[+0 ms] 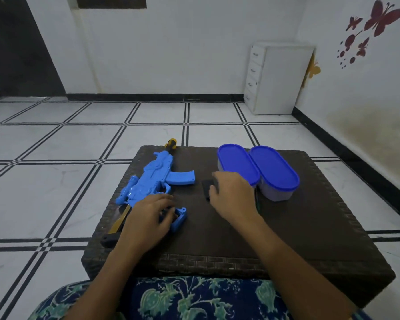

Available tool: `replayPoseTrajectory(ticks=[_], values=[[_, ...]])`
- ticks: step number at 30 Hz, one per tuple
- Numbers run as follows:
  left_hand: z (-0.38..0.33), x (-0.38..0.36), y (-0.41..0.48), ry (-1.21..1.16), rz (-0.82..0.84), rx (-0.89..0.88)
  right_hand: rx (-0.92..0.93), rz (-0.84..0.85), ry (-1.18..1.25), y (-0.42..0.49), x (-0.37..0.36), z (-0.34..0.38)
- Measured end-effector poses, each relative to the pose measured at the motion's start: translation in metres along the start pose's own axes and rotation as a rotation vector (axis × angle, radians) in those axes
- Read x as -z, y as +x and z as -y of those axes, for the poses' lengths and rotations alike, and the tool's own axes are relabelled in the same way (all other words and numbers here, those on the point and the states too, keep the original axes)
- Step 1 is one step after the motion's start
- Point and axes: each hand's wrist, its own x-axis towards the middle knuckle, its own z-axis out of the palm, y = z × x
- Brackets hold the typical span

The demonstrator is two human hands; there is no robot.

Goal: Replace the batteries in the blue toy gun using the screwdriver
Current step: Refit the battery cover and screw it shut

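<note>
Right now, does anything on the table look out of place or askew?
Only the blue toy gun: it lies diagonally on the wicker table, its yellow-and-black muzzle tip poking past the far edge and its black stock end past the left edge. The two blue-lidded containers stand upright, lids on. Nothing looks spilled.

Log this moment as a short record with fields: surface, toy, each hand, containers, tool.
surface: dark woven table
toy: blue toy gun, lying flat on the table's left side, muzzle pointing away from the person
left hand: at the gun's grip, fingertips on its dark open hollow; hold unclear
right hand: over a small black flat piece at mid-table; hold unclear
containers: two blue-lidded tubs, side by side, lids on, right of the right hand
tool: screwdriver not clearly identifiable
</note>
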Motion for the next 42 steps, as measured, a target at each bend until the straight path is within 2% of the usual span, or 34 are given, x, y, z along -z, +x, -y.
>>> replayPoseTrajectory(ticks=[4,10,15,21,26,29,33,37,42], values=[[0.007,0.000,0.000,-0.005,0.014,-0.019,0.035,0.050,0.012,-0.002,-0.015,0.017],[0.014,0.000,-0.003,-0.034,0.038,-0.023,-0.041,0.169,-0.071,0.003,-0.032,0.014],[0.018,0.000,-0.001,-0.048,0.045,-0.021,-0.041,0.119,-0.088,0.007,-0.042,0.011],[0.024,0.002,0.002,-0.079,0.079,-0.022,-0.101,0.067,0.085,0.006,-0.038,0.010],[0.028,0.007,0.005,-0.052,0.020,0.047,-0.106,0.069,0.339,-0.003,-0.016,0.015],[0.031,0.009,0.006,-0.046,0.029,0.087,-0.021,0.208,0.471,-0.011,-0.006,0.019],[0.035,0.013,0.007,-0.105,0.096,0.131,0.173,0.386,0.423,-0.019,-0.002,0.026],[0.036,0.027,0.007,-0.215,0.197,0.169,0.240,0.413,0.393,-0.025,-0.002,0.032],[0.031,0.035,0.004,-0.274,0.278,0.195,0.280,0.442,0.199,-0.027,-0.008,0.044]])
